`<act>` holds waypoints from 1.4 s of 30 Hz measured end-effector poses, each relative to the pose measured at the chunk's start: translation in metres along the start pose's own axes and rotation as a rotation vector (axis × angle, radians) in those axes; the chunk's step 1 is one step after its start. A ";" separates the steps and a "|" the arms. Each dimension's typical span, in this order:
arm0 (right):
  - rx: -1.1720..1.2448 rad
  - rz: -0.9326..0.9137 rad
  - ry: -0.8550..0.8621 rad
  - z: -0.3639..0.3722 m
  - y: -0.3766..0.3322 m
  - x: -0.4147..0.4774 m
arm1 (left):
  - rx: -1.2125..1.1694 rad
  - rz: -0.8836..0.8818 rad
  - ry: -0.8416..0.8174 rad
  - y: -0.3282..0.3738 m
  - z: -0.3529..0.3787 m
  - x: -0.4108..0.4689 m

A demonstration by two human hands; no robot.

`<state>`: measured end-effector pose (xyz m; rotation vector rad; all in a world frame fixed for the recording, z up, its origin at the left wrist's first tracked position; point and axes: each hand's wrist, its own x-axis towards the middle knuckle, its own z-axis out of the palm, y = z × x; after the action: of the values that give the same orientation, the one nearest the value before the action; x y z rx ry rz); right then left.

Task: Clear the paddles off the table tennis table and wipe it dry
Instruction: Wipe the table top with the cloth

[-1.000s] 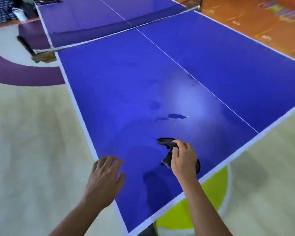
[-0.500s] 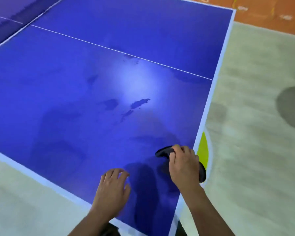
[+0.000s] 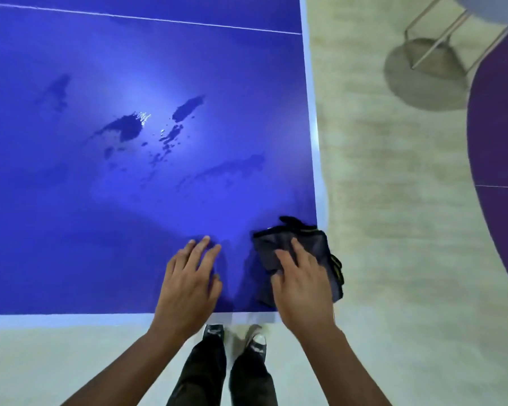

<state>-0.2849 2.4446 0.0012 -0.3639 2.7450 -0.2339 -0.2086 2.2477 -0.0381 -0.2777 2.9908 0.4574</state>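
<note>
Most of the blue table tennis table (image 3: 71,244) in view carries no paddles, so wiping is likely the step in hand. Its dark wet patches (image 3: 126,128) sit toward the middle, well off the near edge. A crumpled dark grey cloth (image 3: 311,244) lies at the near right corner, overhanging the right edge, under the right hand (image 3: 302,285), fingers pressed flat on it. The left hand (image 3: 188,282) rests spread beside the near edge. Best to sweep the cloth flat through the patches in overlapping strokes.

The one head-worn view looks steeply down, close over the blue table's (image 3: 129,259) near right corner.
</note>
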 end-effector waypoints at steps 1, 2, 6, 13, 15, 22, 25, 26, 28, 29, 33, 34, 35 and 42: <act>-0.004 0.014 -0.035 0.016 0.004 -0.005 | 0.018 0.017 0.007 -0.001 0.009 -0.003; 0.010 0.020 -0.032 0.024 0.008 -0.008 | 0.037 0.032 0.016 -0.002 0.016 -0.005; 0.028 -0.056 0.120 0.030 0.025 -0.011 | 0.053 0.071 0.048 -0.006 0.032 -0.013; 0.087 -0.087 0.250 0.042 0.029 -0.011 | 0.030 0.063 0.104 -0.005 0.042 -0.013; 0.150 -0.004 0.262 0.049 0.029 -0.019 | 0.026 0.069 0.099 -0.005 0.042 -0.016; 0.135 0.074 0.391 0.059 0.009 -0.029 | 0.027 0.041 0.083 0.000 0.040 -0.016; 0.036 -0.308 0.486 0.071 0.037 -0.038 | 0.004 0.024 0.097 -0.001 0.041 -0.016; 0.034 -0.387 0.480 0.076 0.050 -0.038 | 0.004 0.021 0.107 -0.001 0.041 -0.015; 0.003 -0.436 0.411 0.082 0.070 -0.033 | 0.012 0.017 0.133 -0.001 0.039 -0.013; -0.024 -0.447 0.370 0.082 0.074 -0.027 | 0.011 0.014 0.152 -0.001 0.037 -0.008; -0.165 -0.524 0.254 0.076 0.087 -0.007 | -0.036 0.042 0.221 -0.009 0.031 0.018; -0.185 -0.524 0.251 0.074 0.088 -0.003 | -0.046 0.057 0.227 -0.012 0.029 0.027; -0.189 -0.512 0.255 0.074 0.087 0.000 | -0.055 0.070 0.229 -0.015 0.026 0.036; -0.062 -0.266 0.332 0.065 0.052 0.053 | -0.110 0.116 0.226 -0.025 0.010 0.126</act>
<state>-0.3199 2.4720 -0.0865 -0.7724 3.0278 -0.3013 -0.3260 2.2067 -0.0708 -0.1757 3.2199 0.6446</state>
